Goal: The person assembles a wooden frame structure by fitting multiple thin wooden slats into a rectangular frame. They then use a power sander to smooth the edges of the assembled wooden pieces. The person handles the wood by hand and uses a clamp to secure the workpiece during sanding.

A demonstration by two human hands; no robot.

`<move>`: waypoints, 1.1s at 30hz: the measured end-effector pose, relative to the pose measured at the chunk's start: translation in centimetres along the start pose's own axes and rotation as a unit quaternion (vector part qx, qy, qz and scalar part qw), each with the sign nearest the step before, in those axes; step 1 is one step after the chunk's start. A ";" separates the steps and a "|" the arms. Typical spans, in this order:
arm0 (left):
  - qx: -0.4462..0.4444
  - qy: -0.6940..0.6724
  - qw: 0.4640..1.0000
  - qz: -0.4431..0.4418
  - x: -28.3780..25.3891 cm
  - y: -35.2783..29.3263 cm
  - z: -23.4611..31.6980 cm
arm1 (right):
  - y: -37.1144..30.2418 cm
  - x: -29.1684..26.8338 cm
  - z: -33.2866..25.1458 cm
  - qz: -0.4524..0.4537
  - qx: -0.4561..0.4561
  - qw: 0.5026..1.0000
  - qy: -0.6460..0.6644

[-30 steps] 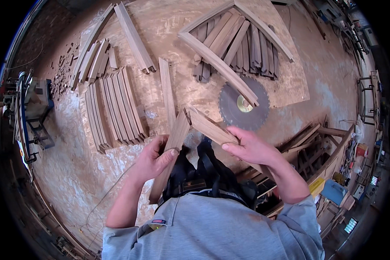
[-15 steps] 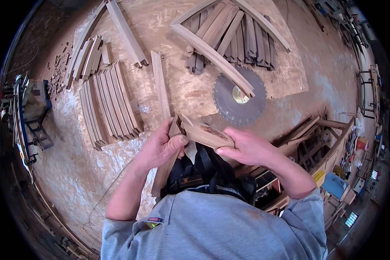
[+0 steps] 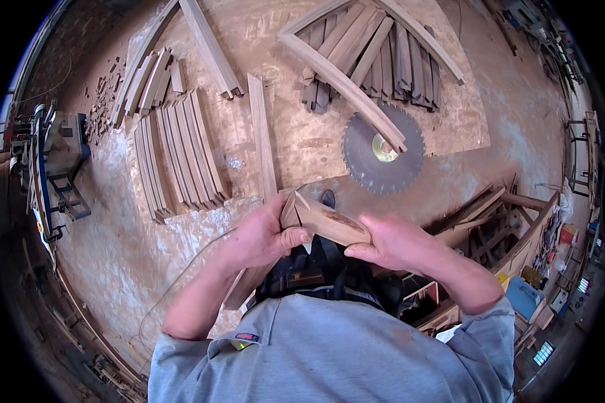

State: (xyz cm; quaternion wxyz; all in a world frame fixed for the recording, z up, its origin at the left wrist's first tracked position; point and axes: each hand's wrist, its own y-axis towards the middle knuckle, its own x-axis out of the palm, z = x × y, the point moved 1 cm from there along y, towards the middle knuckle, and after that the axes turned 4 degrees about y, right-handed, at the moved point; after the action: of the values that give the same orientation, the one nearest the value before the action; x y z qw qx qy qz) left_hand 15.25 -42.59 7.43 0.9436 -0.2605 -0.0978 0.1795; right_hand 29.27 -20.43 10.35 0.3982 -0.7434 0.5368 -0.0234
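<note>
Both my hands are in front of my body, each closed round a piece of wood. My left hand (image 3: 259, 235) grips a wooden strip (image 3: 247, 285) that slants down beside my waist. In my right hand (image 3: 396, 243) is a short, thick wooden piece (image 3: 333, 223) with a dark rough patch along its upper face. The angled ends of the two pieces meet next to my left thumb; whether they touch all along the joint I cannot tell. Just beyond my left hand lies a long wooden strip (image 3: 262, 134), pointing away from me.
A round saw blade (image 3: 359, 158) lies ahead right, partly under an angled wooden frame (image 3: 343, 77). Curved wooden strips (image 3: 181, 151) stand in rows at left. Dark strips (image 3: 410, 67) are piled at far right. A wooden bin of offcuts (image 3: 511, 228) stands right. A cable (image 3: 188, 265) crosses the floor.
The angled ends of the two pieces have come closer together, the left one turning slightly. Both hands keep their grip. The whole view has shifted a little.
</note>
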 end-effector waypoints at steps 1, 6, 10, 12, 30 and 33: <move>-0.010 -0.013 1.000 -0.009 0.1 0.0 0.0 | -0.2 -0.1 -0.2 -0.008 0.004 1.000 0.001; -0.010 -0.036 0.999 0.034 0.8 0.2 -0.1 | -0.2 0.3 0.1 -0.024 0.023 0.999 0.011; -0.011 -0.003 1.000 -0.001 0.4 0.6 0.4 | -0.3 0.7 0.4 -0.035 0.031 0.999 0.016; -0.026 0.013 1.000 -0.001 0.3 0.5 0.4 | -0.2 0.9 0.6 -0.036 0.025 0.999 0.024; -0.077 -0.032 0.996 -0.026 -0.7 2.2 2.1 | 0.6 0.3 0.7 -0.061 0.001 0.985 0.163; -0.046 0.046 0.993 -0.093 1.0 3.1 4.2 | 1.5 1.5 2.1 -0.025 -0.069 0.924 0.375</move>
State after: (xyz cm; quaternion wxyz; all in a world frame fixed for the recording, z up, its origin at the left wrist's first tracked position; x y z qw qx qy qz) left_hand 14.08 -37.78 9.42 0.9468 -0.3012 -0.0861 0.0737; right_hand 29.70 -20.60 7.34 0.1147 -0.7191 0.6285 -0.2733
